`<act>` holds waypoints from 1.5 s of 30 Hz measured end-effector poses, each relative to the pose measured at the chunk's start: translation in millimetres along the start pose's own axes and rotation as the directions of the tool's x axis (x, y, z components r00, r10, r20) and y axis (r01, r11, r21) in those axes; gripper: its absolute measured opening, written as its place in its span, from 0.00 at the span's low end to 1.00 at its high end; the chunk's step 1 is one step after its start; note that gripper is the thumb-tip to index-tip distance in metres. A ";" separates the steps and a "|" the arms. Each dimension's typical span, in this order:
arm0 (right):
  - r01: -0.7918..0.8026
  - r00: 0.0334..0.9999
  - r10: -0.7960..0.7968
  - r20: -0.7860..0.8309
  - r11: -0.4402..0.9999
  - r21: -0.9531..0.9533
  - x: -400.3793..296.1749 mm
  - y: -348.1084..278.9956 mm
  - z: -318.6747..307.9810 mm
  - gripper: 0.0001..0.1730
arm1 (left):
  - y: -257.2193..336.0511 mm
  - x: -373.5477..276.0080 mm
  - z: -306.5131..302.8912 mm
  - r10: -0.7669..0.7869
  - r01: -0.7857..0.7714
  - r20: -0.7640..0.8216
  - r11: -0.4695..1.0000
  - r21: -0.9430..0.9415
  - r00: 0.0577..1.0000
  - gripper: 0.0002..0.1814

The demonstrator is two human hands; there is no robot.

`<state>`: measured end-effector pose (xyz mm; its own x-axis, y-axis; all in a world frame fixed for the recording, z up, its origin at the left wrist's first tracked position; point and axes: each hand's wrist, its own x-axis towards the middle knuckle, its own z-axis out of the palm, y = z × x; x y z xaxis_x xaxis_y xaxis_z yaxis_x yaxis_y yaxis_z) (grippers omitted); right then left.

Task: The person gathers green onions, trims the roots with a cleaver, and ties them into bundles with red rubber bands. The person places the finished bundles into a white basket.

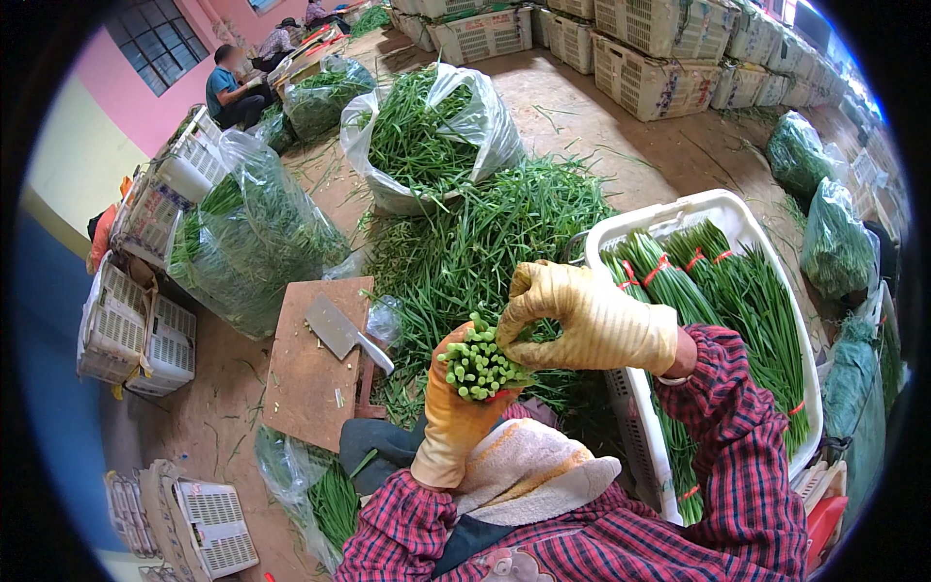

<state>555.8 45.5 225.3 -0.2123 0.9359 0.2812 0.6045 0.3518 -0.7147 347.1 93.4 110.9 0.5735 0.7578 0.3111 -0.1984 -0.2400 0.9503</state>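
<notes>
My left hand (451,415), in an orange and cream glove, grips a bunch of green stalks (478,367) with the cut ends facing up at me. A bit of red tie shows at its lower edge. My right hand (582,316), in a yellowish ribbed glove, curls thumb and forefinger into a ring against the bunch's right side. Whether a stalk is pinched there is hidden. Beyond both hands spreads a heap of loose long-leaved greens (473,247). To the left, a cleaver (334,327) with a pale handle lies on a low wooden board (305,385).
At my right stands a white plastic crate (789,291) holding red-tied bunches (756,320). Plastic bags of greens (254,254) and an open white sack (502,131) surround the heap. Stacked crates (654,80) line the back. A seated person (225,91) works at upper left.
</notes>
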 end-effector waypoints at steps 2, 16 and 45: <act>0.004 1.000 -0.003 -0.029 0.999 0.045 -1.6 5.0 3.5 0.09 | 0.8 0.4 1.0 -0.011 0.011 -0.001 1.000 0.005 1.000 0.51; 0.006 0.978 0.016 -0.208 0.995 0.104 -4.3 5.0 20.1 0.09 | 1.3 2.3 1.3 0.052 -0.053 0.010 0.996 0.071 0.999 0.51; 0.227 0.920 -0.231 -0.317 0.973 -0.050 42.9 -24.6 -63.3 0.12 | 5.4 13.1 -10.6 -0.483 0.452 0.295 0.250 -0.856 0.825 0.22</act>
<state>580.5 75.9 295.5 -0.0920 0.7738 0.6268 0.5779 0.5541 -0.5992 345.1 108.4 120.0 0.8029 0.5621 -0.1986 -0.4705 0.8021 0.3678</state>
